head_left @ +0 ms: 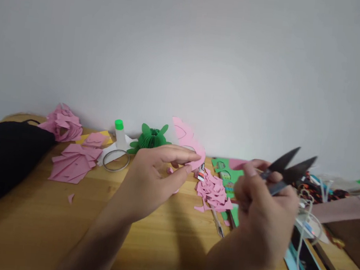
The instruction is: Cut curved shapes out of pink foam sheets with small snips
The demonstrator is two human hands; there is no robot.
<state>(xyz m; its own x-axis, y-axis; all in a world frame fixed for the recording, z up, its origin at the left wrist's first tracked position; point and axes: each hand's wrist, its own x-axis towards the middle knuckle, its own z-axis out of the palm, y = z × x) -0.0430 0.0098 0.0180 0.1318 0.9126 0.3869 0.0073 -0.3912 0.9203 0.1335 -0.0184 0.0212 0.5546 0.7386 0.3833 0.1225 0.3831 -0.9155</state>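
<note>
My left hand [160, 167] pinches a curved pink paper cutout [185, 133] between thumb and fingers, raised above the table. A drawn line shows on the paper. In my right hand [263, 211] is a pair of scissors [291, 169], dark blades spread apart and pointing up to the right, away from the paper. A small pink paper piece [237, 164] shows at that hand's thumb and fingertip, seemingly held there. Below and between the hands lies a heap of pink paper scraps [213, 191].
Folded pink papers [75, 163], a tape ring [116, 160], a green-capped glue bottle [119, 133] and a green paper figure [152, 138] stand left. A black bag [9, 156] covers the left edge. A pen [217, 223], white cable [300, 252] and clutter lie right. A wall [187, 59] rises behind.
</note>
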